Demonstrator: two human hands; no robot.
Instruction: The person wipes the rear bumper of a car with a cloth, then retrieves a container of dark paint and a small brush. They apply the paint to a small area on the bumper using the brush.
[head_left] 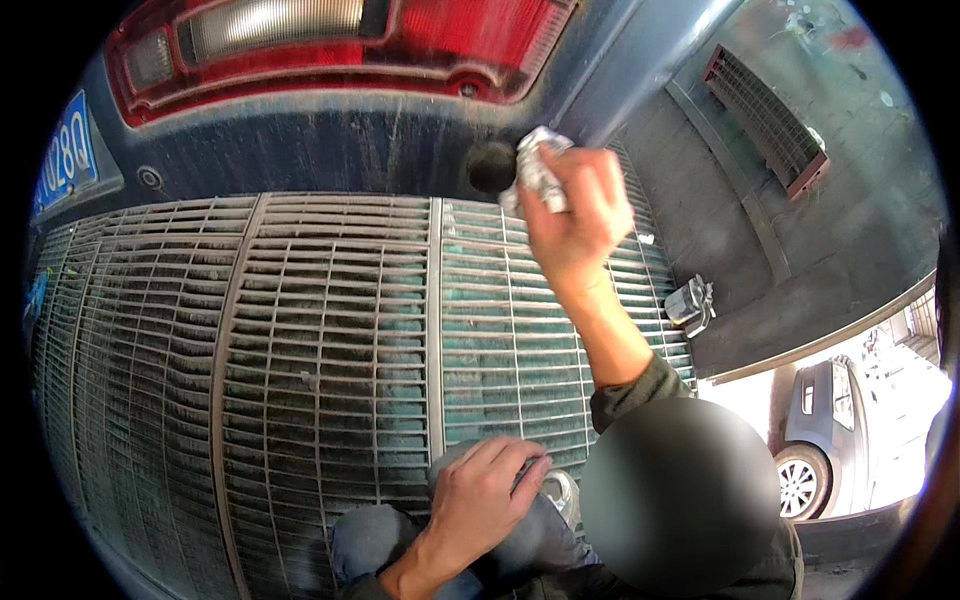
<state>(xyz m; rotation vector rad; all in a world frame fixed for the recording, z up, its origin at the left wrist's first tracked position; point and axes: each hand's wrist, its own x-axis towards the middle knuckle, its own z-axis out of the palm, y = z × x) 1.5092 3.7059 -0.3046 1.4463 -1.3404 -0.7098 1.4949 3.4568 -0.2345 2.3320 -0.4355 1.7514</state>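
Observation:
My right hand grips a crumpled white-and-grey wad of paper and holds it against the dark blue rear body of a vehicle. Just left of the wad is a round, dark patch on that panel, below the corner of the red and clear tail light. Low in the view, my left hand lies over my jeans-clad knee, fingers loosely bent with nothing in them. Close beside it is a clear, rounded container, partly hidden.
Slatted metal floor grating runs beneath the vehicle. A small metal can stands at the right edge of the grating. Farther right, a loose strip of grating lies on the grey floor. A parked car shows through the opening.

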